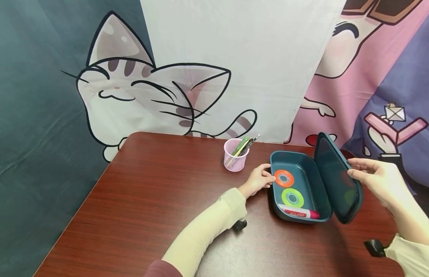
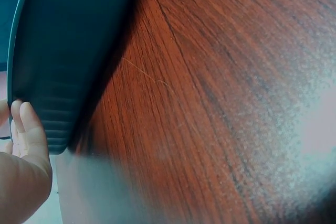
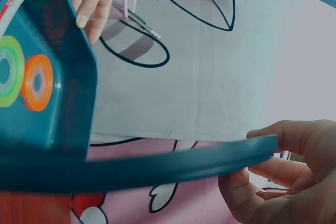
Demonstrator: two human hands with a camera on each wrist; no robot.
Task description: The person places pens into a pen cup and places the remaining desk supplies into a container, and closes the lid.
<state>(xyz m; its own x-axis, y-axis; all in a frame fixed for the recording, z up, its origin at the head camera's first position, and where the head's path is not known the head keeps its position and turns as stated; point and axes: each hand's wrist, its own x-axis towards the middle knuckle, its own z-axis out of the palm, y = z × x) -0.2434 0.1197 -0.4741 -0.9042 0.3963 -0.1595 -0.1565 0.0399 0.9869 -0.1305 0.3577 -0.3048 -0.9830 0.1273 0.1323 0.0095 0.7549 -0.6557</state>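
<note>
A dark teal plastic box [image 1: 306, 165] stands on the table with its hinged lid [image 1: 335, 177] raised, tilted to the right. My right hand [image 1: 381, 179] pinches the lid's outer edge between thumb and fingers, as the right wrist view also shows. At the opposite side my left hand [image 1: 257, 181] grips the box's left rim, fingertips at the wall. Inside the box lie an orange ring-shaped tape roll [image 1: 278, 178], a yellow-green one [image 1: 285, 197] and a red-and-white tube [image 1: 299, 212] along the near wall. In the left wrist view the outer box wall [image 2: 68, 40] fills the upper left.
A pink mesh cup [image 1: 234, 163] holding several pens and pencils stands behind my left hand. The brown wooden table [image 1: 148, 192] stretches to the left and front. Cartoon-printed cloth [image 1: 252, 50] hangs behind its back edge.
</note>
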